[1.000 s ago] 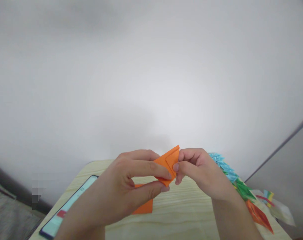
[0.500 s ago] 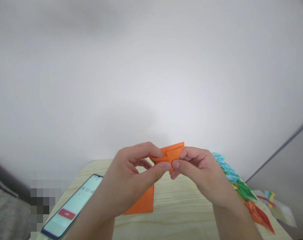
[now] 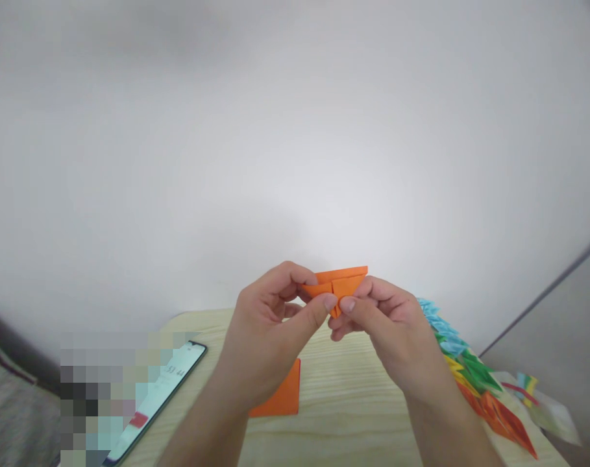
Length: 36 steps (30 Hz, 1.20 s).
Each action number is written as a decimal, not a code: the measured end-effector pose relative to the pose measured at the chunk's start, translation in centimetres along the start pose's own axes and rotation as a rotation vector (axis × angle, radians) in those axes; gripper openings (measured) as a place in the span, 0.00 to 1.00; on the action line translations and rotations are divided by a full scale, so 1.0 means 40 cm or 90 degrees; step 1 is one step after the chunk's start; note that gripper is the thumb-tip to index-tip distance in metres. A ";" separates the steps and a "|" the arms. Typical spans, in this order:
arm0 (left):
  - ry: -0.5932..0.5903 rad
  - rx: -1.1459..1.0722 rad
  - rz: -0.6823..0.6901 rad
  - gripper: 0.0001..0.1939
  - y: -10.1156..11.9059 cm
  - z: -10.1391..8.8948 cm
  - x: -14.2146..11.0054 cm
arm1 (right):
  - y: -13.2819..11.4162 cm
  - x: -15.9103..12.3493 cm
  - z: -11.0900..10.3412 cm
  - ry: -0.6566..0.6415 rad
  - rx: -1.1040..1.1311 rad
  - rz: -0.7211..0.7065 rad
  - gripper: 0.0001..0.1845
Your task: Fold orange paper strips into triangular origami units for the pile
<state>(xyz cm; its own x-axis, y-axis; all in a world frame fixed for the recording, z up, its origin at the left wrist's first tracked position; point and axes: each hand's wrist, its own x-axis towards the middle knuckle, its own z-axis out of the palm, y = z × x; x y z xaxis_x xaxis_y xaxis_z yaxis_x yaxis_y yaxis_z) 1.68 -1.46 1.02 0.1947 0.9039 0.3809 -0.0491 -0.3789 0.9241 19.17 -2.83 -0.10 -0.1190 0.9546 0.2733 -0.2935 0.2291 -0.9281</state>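
Both hands hold one piece of folded orange paper up above the table. It is a flat triangle with its point downward, a folded band along the top edge and a seam down its middle. My left hand pinches the left side, thumb on the front and index finger at the top left. My right hand grips the lower right, its thumb pressed on the front near the seam and fingers curled behind. Beneath my left hand, a stack of orange paper lies on the table, partly hidden by the wrist.
The pale wooden table stands against a white wall. A phone lies at the left, partly pixelated. Along the right edge sit folded paper pieces in blue, green, yellow and orange-red, beside a clear plastic bag.
The folded paper has risen slightly and shifted right with both hands. Its front flaps now lie flatter, meeting at the middle seam. More of the phone's right side shows.
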 end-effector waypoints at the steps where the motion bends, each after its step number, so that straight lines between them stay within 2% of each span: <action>1: 0.011 -0.009 0.003 0.08 -0.001 0.005 0.001 | 0.003 0.001 0.000 0.003 0.008 -0.001 0.10; 9: 0.073 -0.014 0.032 0.10 -0.004 0.020 0.004 | 0.015 -0.004 0.003 0.004 0.012 -0.003 0.09; 13: 0.011 0.016 0.039 0.12 0.001 0.010 0.001 | 0.010 0.002 -0.012 -0.025 -0.018 -0.012 0.04; 19: -0.127 0.102 0.015 0.16 -0.001 -0.012 -0.008 | -0.006 0.014 -0.037 -0.038 -0.087 0.019 0.08; 22: -0.165 0.157 -0.013 0.18 0.004 -0.018 -0.009 | -0.013 0.012 -0.039 -0.054 -0.158 0.041 0.08; 29: -0.196 0.197 -0.037 0.22 0.014 -0.023 -0.010 | -0.017 0.005 -0.044 -0.074 -0.228 0.065 0.09; 32: -0.186 0.192 -0.042 0.22 0.017 -0.023 -0.008 | -0.013 0.006 -0.040 -0.077 -0.208 0.055 0.11; 36: -0.143 0.122 -0.065 0.20 0.017 -0.022 -0.004 | -0.005 0.006 -0.034 -0.009 -0.147 0.014 0.12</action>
<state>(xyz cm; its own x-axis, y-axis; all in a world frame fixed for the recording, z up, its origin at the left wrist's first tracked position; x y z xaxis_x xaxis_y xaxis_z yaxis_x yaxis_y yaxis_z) 0.77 -1.68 1.63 0.4016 0.8809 0.2502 0.1638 -0.3379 0.9268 20.48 -2.37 -0.19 -0.1365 0.9574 0.2546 -0.0655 0.2477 -0.9666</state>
